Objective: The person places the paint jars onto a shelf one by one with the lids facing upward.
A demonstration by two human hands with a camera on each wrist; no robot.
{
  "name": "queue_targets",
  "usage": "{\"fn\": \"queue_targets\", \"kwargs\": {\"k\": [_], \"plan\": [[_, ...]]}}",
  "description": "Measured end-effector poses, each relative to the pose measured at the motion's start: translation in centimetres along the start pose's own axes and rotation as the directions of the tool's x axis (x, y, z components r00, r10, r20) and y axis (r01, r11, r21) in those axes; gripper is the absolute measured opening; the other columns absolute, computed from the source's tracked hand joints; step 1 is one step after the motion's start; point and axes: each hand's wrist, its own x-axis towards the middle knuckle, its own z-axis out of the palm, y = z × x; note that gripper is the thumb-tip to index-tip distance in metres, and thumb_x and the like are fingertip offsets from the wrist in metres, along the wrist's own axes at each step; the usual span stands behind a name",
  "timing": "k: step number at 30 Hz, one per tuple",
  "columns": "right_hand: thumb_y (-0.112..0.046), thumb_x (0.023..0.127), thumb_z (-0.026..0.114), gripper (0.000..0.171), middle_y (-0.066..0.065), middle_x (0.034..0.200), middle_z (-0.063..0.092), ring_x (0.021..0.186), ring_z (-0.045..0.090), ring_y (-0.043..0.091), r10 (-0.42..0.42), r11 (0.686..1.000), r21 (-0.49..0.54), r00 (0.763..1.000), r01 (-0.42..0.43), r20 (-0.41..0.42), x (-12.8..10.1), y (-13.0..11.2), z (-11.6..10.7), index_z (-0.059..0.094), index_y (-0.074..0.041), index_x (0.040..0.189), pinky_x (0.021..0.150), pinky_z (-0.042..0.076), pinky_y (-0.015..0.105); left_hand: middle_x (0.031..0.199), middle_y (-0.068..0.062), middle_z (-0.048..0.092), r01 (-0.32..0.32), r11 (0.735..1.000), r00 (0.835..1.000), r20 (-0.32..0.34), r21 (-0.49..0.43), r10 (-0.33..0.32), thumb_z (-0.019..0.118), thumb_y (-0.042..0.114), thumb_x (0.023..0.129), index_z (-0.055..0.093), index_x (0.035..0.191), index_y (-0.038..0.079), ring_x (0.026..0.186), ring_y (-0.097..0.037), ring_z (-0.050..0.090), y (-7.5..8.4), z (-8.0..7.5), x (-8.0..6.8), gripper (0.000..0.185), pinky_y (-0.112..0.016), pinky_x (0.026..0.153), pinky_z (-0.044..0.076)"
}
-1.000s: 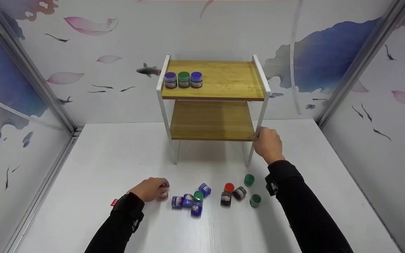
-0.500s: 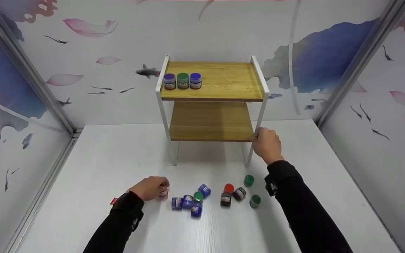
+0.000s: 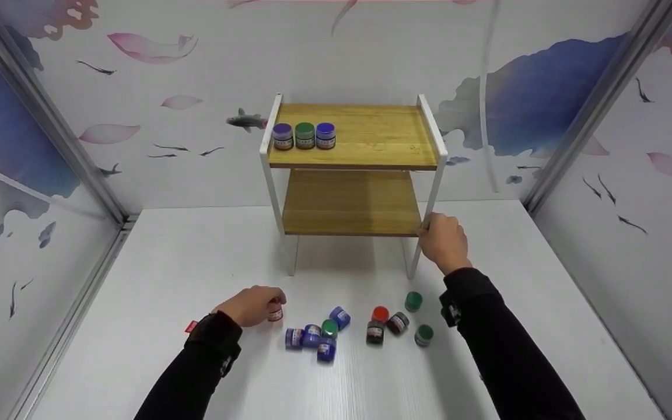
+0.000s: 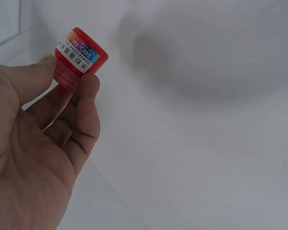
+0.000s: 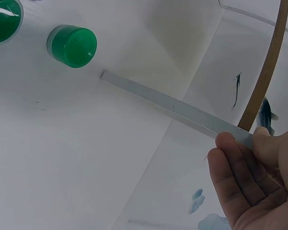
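Observation:
My left hand (image 3: 252, 305) pinches a small red paint jar (image 3: 276, 312) between thumb and fingers, just above the white table. The left wrist view shows the red jar (image 4: 79, 53) with its colourful label, held at the fingertips (image 4: 89, 91). My right hand (image 3: 442, 238) grips the front right leg of a two-tier wooden shelf (image 3: 352, 154) with a white frame. In the right wrist view, thumb and fingers (image 5: 230, 153) close on the white leg (image 5: 173, 104). A purple jar (image 3: 282, 135), a green jar (image 3: 304, 135) and a blue jar (image 3: 325, 135) stand on the top tier's left.
Several jars lie on the white table (image 3: 155, 274) between my arms: blue ones (image 3: 311, 336), a green-lidded one (image 3: 329, 326), a red-lidded one (image 3: 379, 315), a dark one (image 3: 397, 322) and two green ones (image 3: 413, 301) (image 3: 423, 334). The shelf's lower tier (image 3: 350, 204) holds nothing. Patterned walls enclose the table.
My left hand has raised the red jar slightly and moved it a little away from me. The right hand has stayed on the shelf leg.

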Motion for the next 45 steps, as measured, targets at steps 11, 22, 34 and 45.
{"fn": "queue_targets", "kwargs": {"k": [11,22,34,45], "plan": [[-0.006,0.092,0.057,0.016,0.023,0.094,0.071,0.086,0.07,0.035,-0.014,1.0,0.004,1.0,0.014,-0.011,-0.1,-0.1,0.0,0.069,0.005,0.095,0.073,0.056,0.046,0.111,-0.005,0.069,-0.009,1.0,1.0,0.02,0.019,0.009,0.054,0.014,0.099,0.067,0.116,0.011,0.1,-0.021,0.06,1.3,-1.3,0.5,0.021,-0.048,0.1,0.047],[-0.007,0.092,0.058,0.015,0.021,0.092,0.072,0.084,0.07,0.035,-0.019,1.0,0.001,1.0,0.019,-0.023,-0.1,0.0,0.0,0.069,0.003,0.091,0.073,0.055,0.047,0.106,-0.004,0.068,-0.016,0.999,0.999,0.041,0.029,0.014,0.056,0.015,0.099,0.068,0.115,0.012,0.093,-0.02,0.059,3.1,-2.7,0.9,0.02,-0.046,0.096,0.05],[-0.005,0.091,0.057,0.015,0.02,0.092,0.072,0.083,0.07,0.034,-0.015,1.0,-0.009,0.999,0.015,-0.036,-0.1,0.2,0.2,0.07,0.003,0.092,0.071,0.056,0.046,0.108,-0.003,0.069,-0.048,0.997,0.998,0.032,0.066,0.046,0.057,0.017,0.098,0.069,0.113,0.014,0.099,-0.02,0.06,5.4,-4.6,0.9,0.02,-0.044,0.097,0.05],[-0.006,0.092,0.058,0.015,0.021,0.093,0.072,0.084,0.07,0.034,-0.015,1.0,-0.013,0.999,0.015,-0.031,0.0,0.1,0.3,0.069,0.004,0.095,0.072,0.056,0.045,0.107,-0.006,0.069,-0.057,0.992,0.997,0.052,0.109,0.052,0.055,0.019,0.1,0.067,0.118,0.013,0.097,-0.023,0.059,7.4,-7.4,0.8,0.023,-0.044,0.095,0.051]]}}
